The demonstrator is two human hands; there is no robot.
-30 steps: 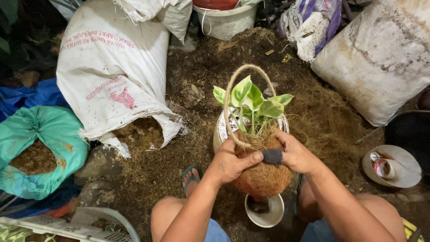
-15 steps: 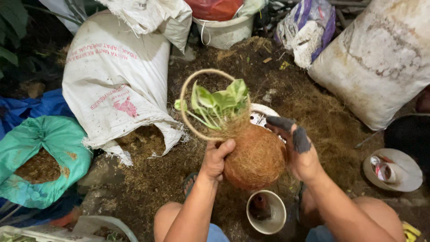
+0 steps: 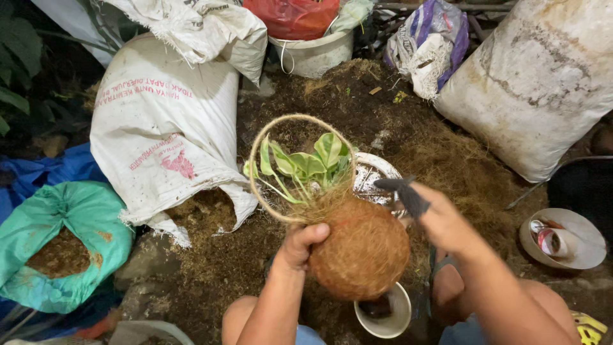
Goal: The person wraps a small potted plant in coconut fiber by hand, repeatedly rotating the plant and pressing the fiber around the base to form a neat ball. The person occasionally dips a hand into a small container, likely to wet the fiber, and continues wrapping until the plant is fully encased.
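My left hand point(image 3: 301, 245) grips the left side of a round coconut-fibre ball point(image 3: 361, 248) held above my lap. A small green-leaved plant point(image 3: 306, 165) grows from the top of the ball, tilted to the left, and a loop of twine point(image 3: 300, 167) arches over it. My right hand point(image 3: 440, 222) is just right of the ball and holds dark scissors point(image 3: 402, 191), blades pointing up and left toward the plant's base. Under the ball sits a small white cup point(image 3: 389, 312).
A white bucket point(image 3: 377, 176) stands behind the ball on loose brown fibre. White woven sacks point(image 3: 166, 128) lie at left, another large sack point(image 3: 536, 83) at right. A green bag of soil point(image 3: 57, 243) is at left, a shallow dish point(image 3: 562, 239) at right.
The ball has been lifted and tipped so the plant leans left. My right hand came off the ball and moved to the right with the scissors.
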